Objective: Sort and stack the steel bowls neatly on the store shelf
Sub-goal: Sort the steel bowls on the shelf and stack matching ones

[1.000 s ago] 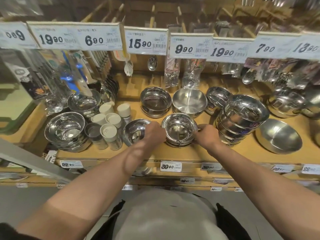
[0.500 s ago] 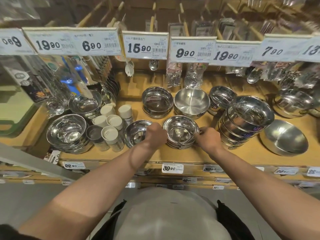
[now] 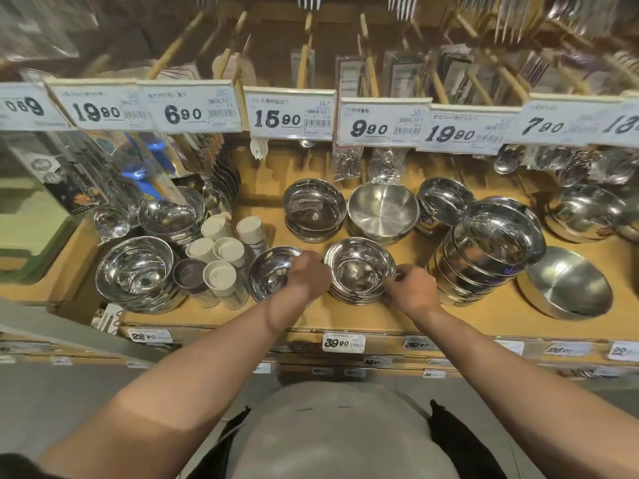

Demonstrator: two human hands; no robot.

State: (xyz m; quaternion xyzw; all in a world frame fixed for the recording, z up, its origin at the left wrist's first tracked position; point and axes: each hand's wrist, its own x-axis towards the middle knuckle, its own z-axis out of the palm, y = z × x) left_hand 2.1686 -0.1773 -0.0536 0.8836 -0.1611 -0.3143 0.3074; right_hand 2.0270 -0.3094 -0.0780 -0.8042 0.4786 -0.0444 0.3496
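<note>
Two hands grip my small stack of bowls (image 3: 359, 271) at the front of the shelf (image 3: 397, 316): my left hand (image 3: 308, 275) curls on its left rim, my right hand (image 3: 411, 288) pinches its right rim. Just left lies a single bowl (image 3: 268, 276). Behind stand a shiny bowl stack (image 3: 314, 209) and a matte bowl (image 3: 383, 212).

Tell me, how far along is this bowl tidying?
Partly done: a tall stack stands at right. In hand: the left hand and right hand grip a small stack. Left: a loose bowl beside it and a matte bowl far right.
</note>
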